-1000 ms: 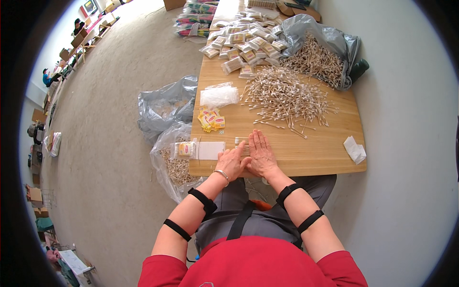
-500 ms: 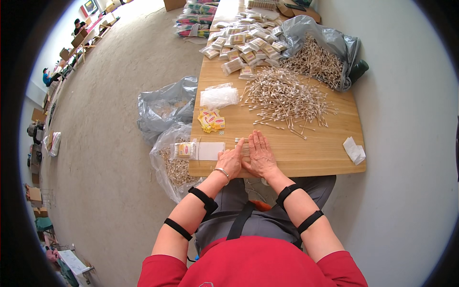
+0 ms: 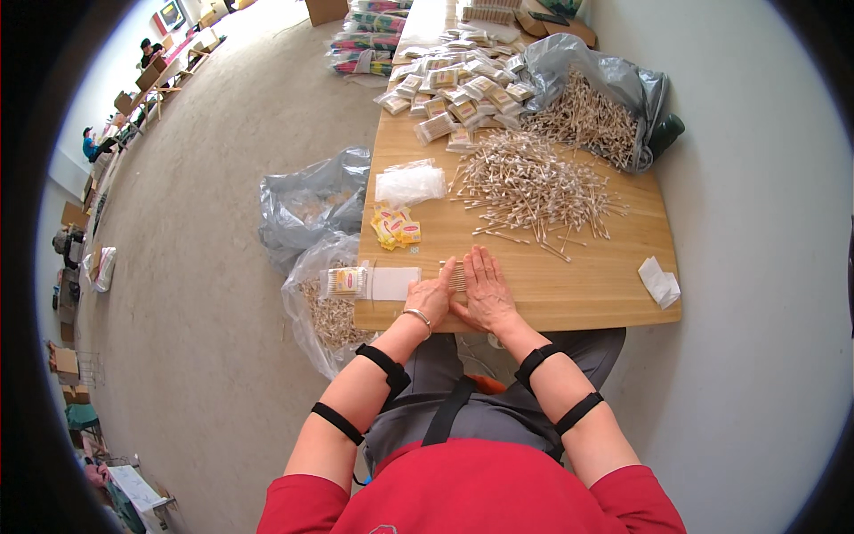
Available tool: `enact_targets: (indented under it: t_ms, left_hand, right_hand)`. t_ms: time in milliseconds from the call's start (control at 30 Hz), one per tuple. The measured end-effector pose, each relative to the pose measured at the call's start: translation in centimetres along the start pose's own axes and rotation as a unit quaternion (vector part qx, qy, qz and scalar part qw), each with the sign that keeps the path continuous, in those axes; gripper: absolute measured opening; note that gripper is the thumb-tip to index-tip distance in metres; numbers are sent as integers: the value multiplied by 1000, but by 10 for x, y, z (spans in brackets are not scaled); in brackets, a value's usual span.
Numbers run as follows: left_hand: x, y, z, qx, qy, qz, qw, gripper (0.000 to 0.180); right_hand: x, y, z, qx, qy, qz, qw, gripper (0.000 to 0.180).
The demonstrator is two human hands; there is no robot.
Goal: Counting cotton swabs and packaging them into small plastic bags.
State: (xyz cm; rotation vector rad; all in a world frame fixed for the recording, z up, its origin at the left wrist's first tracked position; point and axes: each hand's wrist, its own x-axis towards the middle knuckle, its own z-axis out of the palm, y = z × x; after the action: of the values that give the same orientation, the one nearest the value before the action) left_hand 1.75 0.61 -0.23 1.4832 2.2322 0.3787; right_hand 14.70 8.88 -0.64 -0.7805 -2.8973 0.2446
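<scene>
A seated person in a red shirt (image 3: 480, 489) works with both bare hands at the near edge of a wooden table (image 3: 578, 289). Between the hands lies a small row of cotton swabs (image 3: 458, 278), side by side on the tabletop, sticks running left to right.

The right hand (image 3: 486, 289) is flat, fingers straight, together and pointing away from the person, just at the row's right end; it is not clenched. The left hand (image 3: 431, 296), with a silver bracelet (image 3: 417, 315) at its wrist, is at the row's left end, index finger stretched forward. Its other fingers are partly hidden, so whether they grip anything cannot be told. The thumbs meet or nearly meet at the near side of the swabs.

Just left of the left hand lies a white card (image 3: 394, 284), and beyond it a filled swab packet (image 3: 345, 282) at the table's left edge. Farther away on the left are yellow label cards (image 3: 394, 229), then clear plastic sleeves (image 3: 410, 184). Beyond the hands, to the far right, spreads a large heap of loose swabs (image 3: 538, 182), with a mound of filled packets (image 3: 463, 84) behind it.
</scene>
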Motion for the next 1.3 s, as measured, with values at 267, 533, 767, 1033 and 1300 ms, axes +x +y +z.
enact_targets:
  t_ms: [267,533,767,1033,1300]
  left_hand:
    - [-2,0,-2,-31,5,6,999,46]
    - [-8,1,-8,-14,26,48,998,46]
    - [1,-12,3,-291,241,16,926,42]
    - [18,-16,33,-606,222,35,763,46]
    - [17,-14,30,-655,178,73,731,53]
  right_hand:
    - [-7,-5,-2,5,-24,5,1000,93]
    - [-5,-9,1,-39,-36,26,998,96]
    - [-5,-11,-3,21,-36,32,999,95]
    - [1,-15,17,25,-15,30,999,86]
    - [3,-29,18,6,0,43,999,85]
